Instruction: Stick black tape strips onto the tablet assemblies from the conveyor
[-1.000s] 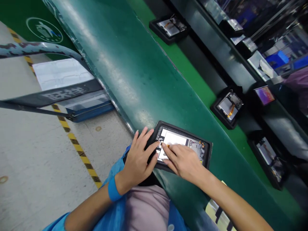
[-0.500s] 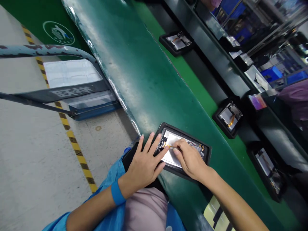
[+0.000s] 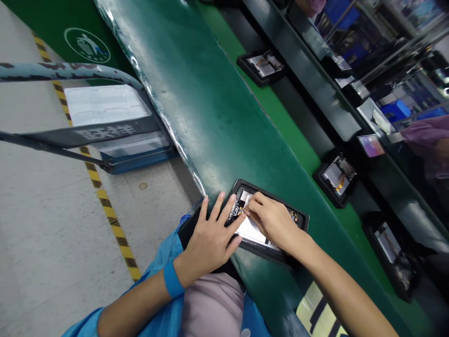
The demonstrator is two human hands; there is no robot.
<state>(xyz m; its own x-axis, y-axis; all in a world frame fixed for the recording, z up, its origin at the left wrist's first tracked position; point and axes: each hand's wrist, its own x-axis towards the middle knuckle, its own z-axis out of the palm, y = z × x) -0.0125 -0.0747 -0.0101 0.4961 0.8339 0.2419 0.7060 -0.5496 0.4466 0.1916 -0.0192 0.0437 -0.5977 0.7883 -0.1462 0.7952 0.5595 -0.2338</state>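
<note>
- Pos.: open device seated in black tray, flat on green bench, close to wearer-side edge.
- Key relation: device long axis runs on a slant, L short end by L hand, R end under R wrist. Fingertips of both hands meet at L end, where white panel adjoins small fittings.
- Nearer: L hand lies beside L end; R hand reaches in over device from R.
- L hand state: open, fingers spread, tips on tray/device end; nothing gripped. Index tip just beside R fingertips.
- R hand state: curled, thumb & fingertips drawn tog. at panel; item btwn tips, if any, hidden: cannot tell.
- Surface: bench smooth, glossy; yellow pad near R forearm.
- Room: 3 further trays past bench, twd. R; co-worker's sleeve beyond; hand cart on floor, L.
</note>
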